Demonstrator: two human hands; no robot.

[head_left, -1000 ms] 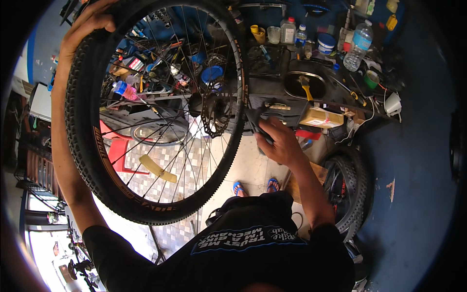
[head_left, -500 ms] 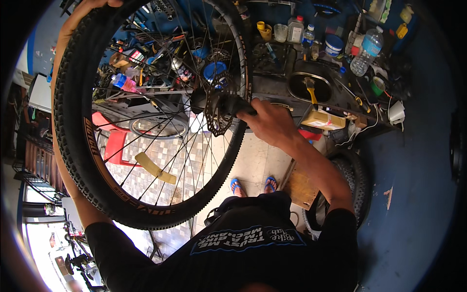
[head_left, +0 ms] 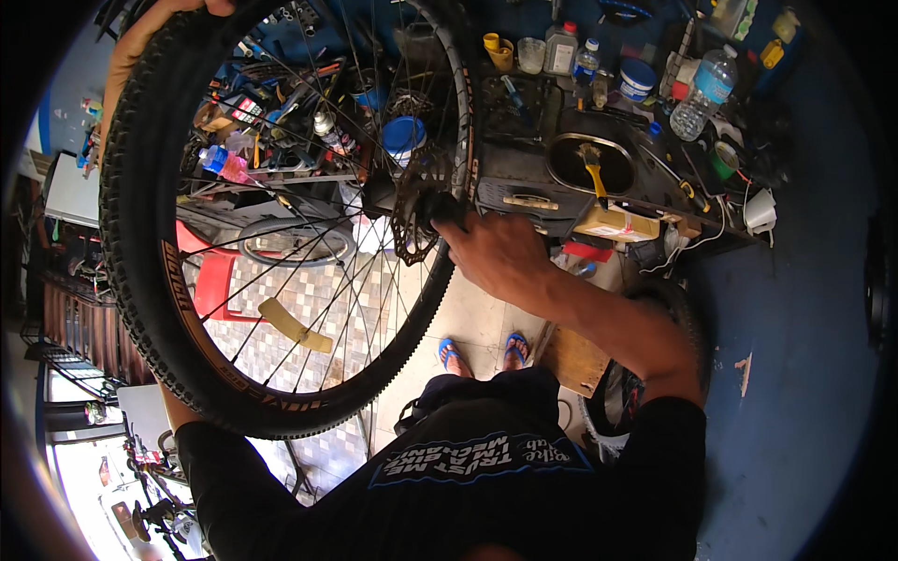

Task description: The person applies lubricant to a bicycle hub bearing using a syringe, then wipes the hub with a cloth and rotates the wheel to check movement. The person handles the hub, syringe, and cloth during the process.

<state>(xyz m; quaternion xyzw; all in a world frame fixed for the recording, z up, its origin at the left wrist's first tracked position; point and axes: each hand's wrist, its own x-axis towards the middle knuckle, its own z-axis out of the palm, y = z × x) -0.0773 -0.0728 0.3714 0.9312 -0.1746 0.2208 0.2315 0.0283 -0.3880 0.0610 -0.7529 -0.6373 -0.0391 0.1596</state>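
Note:
A bicycle wheel (head_left: 138, 243) with a black knobby tyre is held up in front of me, tilted. My left hand (head_left: 198, 7) curls over the tyre's upper left at the frame's top edge; part of that hand is cut off. At the wheel's middle, a perforated disc brake rotor (head_left: 409, 234) faces right. My right hand (head_left: 500, 257) is closed round a dark cylindrical piece (head_left: 441, 208) at the hub, right beside the rotor. Whether that piece is a tool or part of the hub, I cannot tell. A curved yellow strip (head_left: 292, 327) shows behind the spokes.
A cluttered bench with a blue-lidded tub (head_left: 404, 136), a water bottle (head_left: 707, 92), a brush (head_left: 593, 171) in an oval basin (head_left: 558, 154) and a cardboard box (head_left: 615, 224) spans the far side. A red chair (head_left: 215, 283) stands behind the wheel; another tyre (head_left: 678, 318) leans at right.
My right hand has shifted left and slightly down, and less of the dark piece shows beyond the rotor. The wheel's hub side has moved slightly left; my left hand keeps its hold.

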